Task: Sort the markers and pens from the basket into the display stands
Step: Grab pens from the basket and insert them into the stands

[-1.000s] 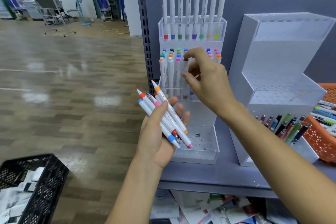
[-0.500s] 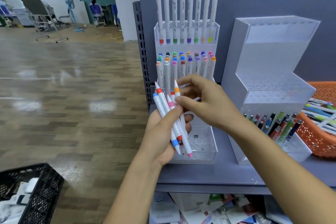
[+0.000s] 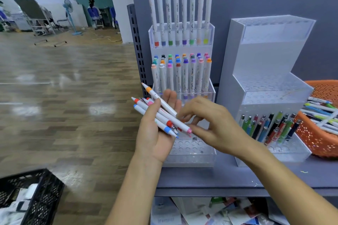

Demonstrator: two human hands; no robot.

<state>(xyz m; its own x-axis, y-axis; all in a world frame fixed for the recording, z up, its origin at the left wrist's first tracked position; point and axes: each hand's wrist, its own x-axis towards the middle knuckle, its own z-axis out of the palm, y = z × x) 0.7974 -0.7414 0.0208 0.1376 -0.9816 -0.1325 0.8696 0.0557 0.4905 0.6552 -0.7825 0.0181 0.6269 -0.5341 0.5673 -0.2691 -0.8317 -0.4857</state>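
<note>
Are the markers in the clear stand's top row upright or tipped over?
Upright: all eight markers stand side by side in the clear stand's top pocket.

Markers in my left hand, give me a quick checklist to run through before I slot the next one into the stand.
1. Grip: the left hand holds the bundle of markers with the thumb across it: ok.
2. One marker singled out: the right hand has its fingertips at the lower end of the orange-banded marker, but the pinch is blurred: cannot tell.
3. Free holes: the bottom tier of the marker stand shows empty holes: ok.
4. Room in the middle tier: its front row looks full: not ok.
5. Caps on the held markers: cannot tell.
</note>
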